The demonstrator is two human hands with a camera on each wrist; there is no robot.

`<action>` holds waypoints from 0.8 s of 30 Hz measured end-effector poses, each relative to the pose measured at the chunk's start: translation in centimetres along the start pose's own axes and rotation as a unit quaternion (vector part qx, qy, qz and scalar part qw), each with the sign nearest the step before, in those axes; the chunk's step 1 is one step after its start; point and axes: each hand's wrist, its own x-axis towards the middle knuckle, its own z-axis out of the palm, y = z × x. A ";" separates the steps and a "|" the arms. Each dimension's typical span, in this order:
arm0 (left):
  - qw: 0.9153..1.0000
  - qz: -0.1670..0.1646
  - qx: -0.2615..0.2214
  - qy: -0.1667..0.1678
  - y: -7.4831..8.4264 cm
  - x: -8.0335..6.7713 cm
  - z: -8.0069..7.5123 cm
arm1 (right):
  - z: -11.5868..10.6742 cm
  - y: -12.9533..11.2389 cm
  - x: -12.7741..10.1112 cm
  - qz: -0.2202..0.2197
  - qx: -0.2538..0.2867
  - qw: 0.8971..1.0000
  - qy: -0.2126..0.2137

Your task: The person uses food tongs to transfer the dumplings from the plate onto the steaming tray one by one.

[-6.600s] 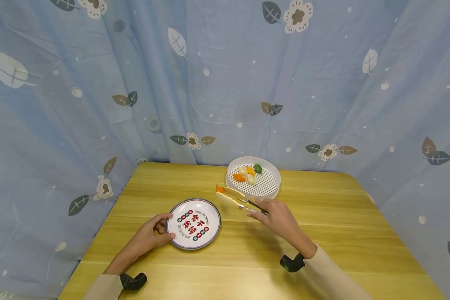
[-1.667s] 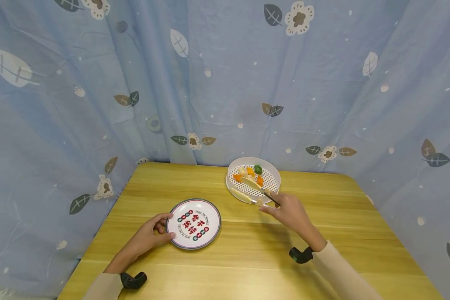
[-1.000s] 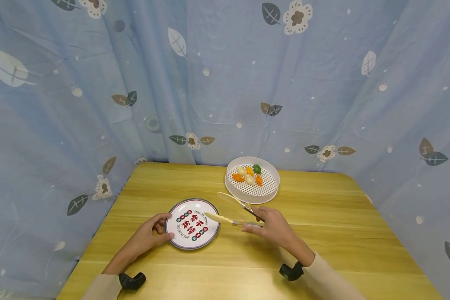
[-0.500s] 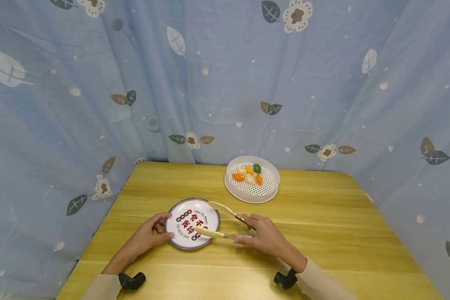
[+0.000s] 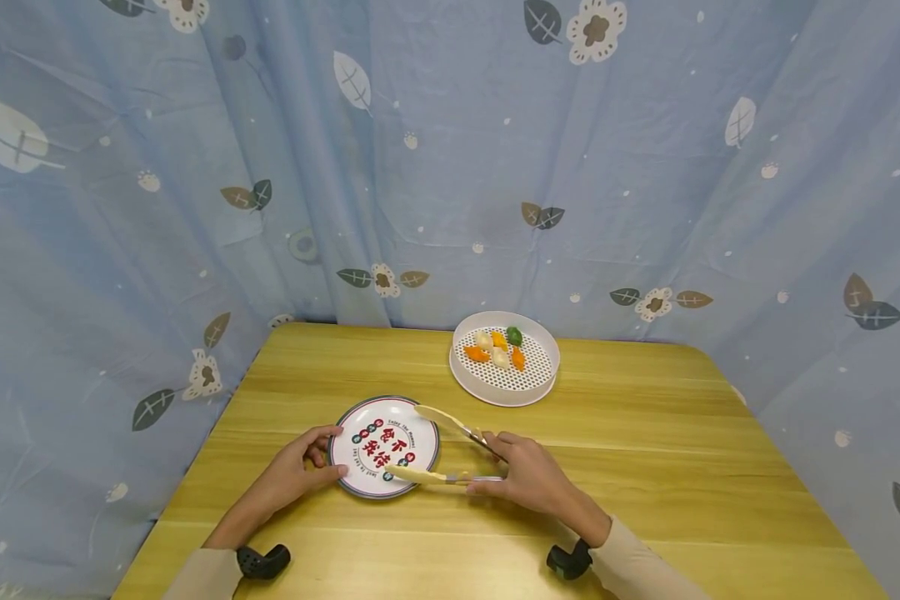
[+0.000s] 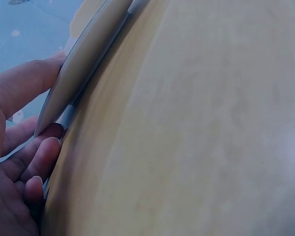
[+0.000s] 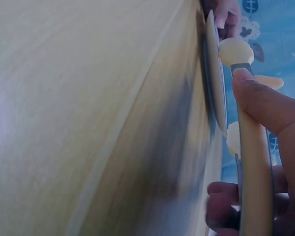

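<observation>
My left hand (image 5: 300,467) grips the left rim of a white plate (image 5: 401,410) printed with red characters. In the left wrist view the thumb lies over the rim (image 6: 81,73) and the fingers curl beneath it. My right hand (image 5: 531,477) holds metal tongs (image 5: 420,476) with cream-coloured tips, the thumb along one arm in the right wrist view. Both tips are spread over the plate's right half with nothing between them. Behind stands a white perforated tray (image 5: 504,395), holding small dumpling-like pieces: orange ones (image 5: 476,355), white ones (image 5: 501,358), a yellow one and a green one (image 5: 514,336).
The wooden table (image 5: 645,433) reaches back to a blue patterned curtain (image 5: 450,167), which also hangs along both sides. The tray stands near the table's back edge. A black device (image 5: 568,560) sits on each wrist.
Earlier the tongs held an orange piece, which then lay at the right among the others in the tray. The right hand has since drawn the tongs back left over the plate. The left hand stayed put.
</observation>
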 end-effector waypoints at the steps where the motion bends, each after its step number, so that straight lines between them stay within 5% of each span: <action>1: 1.000 0.000 0.002 0.000 0.0 0.0 0.0 | 0.0 0.0 0.0 -0.001 -0.011 1.000 -0.001; 9: 0.999 0.003 0.045 0.006 0.3 -0.2 0.1 | 0.2 -0.2 -0.4 -0.003 -0.060 0.998 -0.001; 18: 0.995 0.031 0.098 0.006 1.1 -0.3 -0.5 | 0.0 0.0 -0.6 -0.001 -0.032 0.999 -0.010; 24: 0.979 0.075 0.188 0.028 2.8 -0.2 -2.8 | -3.1 1.2 -1.2 0.023 0.008 0.999 0.021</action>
